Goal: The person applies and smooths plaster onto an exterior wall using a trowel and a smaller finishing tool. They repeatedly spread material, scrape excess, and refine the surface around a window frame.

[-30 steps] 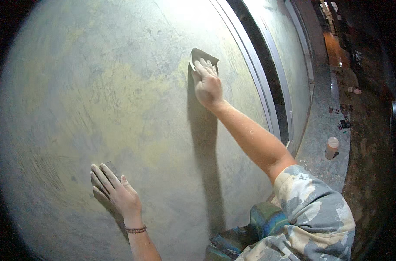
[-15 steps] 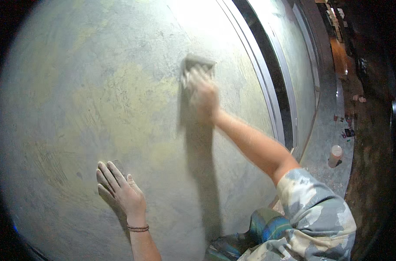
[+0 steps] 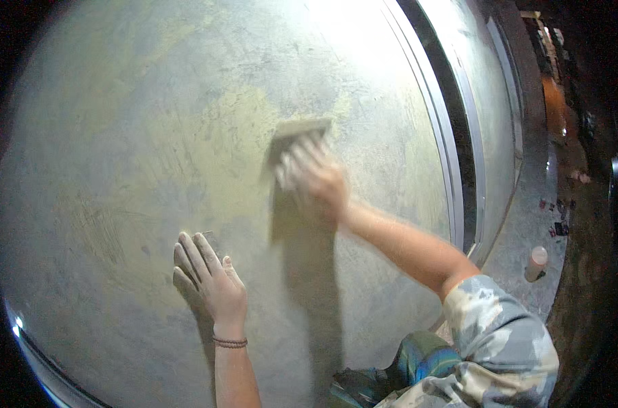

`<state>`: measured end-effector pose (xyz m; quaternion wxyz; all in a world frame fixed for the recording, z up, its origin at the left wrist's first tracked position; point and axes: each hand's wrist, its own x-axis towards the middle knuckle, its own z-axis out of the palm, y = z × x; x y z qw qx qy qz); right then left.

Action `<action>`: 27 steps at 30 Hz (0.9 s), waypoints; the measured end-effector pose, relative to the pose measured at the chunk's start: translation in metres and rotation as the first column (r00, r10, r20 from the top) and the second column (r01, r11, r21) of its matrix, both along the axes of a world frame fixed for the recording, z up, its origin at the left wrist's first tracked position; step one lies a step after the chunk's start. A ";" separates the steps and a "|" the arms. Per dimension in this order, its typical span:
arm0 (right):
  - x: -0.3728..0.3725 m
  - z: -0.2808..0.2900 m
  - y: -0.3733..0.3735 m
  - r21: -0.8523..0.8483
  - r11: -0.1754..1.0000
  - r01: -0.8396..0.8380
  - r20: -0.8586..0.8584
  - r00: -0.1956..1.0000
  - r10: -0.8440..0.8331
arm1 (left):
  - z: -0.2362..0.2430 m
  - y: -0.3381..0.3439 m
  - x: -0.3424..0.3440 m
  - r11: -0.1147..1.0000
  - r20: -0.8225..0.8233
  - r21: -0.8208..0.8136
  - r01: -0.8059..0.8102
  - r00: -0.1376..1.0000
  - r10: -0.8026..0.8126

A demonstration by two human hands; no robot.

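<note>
My right hand [image 3: 315, 173], blurred by motion and dusty at the fingers, grips a flat rectangular sanding block [image 3: 302, 127] against the wall [image 3: 152, 129]. The wall is mottled grey-green with yellowish patches and scratch marks. Lower and to the left, my left hand [image 3: 217, 279] lies against the same wall, its whitened fingers stretched out and holding nothing; a beaded bracelet [image 3: 229, 342] circles that wrist. Dark shadows of both arms fall on the wall. The underside of the block is hidden.
A pale metal frame [image 3: 434, 112] with a dark gap runs along the wall's right side, with another greenish panel [image 3: 482, 88] beyond. On the floor at right stand a pinkish-white cylindrical container [image 3: 536, 264] and some small dark items [image 3: 559, 228].
My right hand has drawn the sanding block lower on the wall, its edge tilting. My left hand stays flat on the wall. The whole view has shifted slightly.
</note>
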<state>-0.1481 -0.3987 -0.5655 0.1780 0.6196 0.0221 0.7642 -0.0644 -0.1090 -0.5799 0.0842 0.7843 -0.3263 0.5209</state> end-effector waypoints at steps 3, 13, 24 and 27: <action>0.003 -0.036 0.059 -0.080 0.988 -0.133 -0.412 0.907 0.088 | 0.001 0.001 0.004 0.999 -0.023 -0.007 0.033 0.999 -0.033; 0.016 -0.001 0.049 0.091 0.991 -0.094 -0.153 0.982 0.107 | -0.002 0.008 0.014 0.994 -0.017 -0.026 0.103 0.995 -0.103; 0.003 0.052 0.023 0.228 0.971 -0.077 0.018 0.997 0.075 | -0.003 0.013 0.016 0.988 -0.013 -0.045 0.146 0.989 -0.147; 0.036 -0.001 0.066 -0.014 0.998 -0.068 -0.217 0.974 0.064 | -0.006 0.017 0.021 0.977 0.020 -0.060 0.205 0.979 -0.204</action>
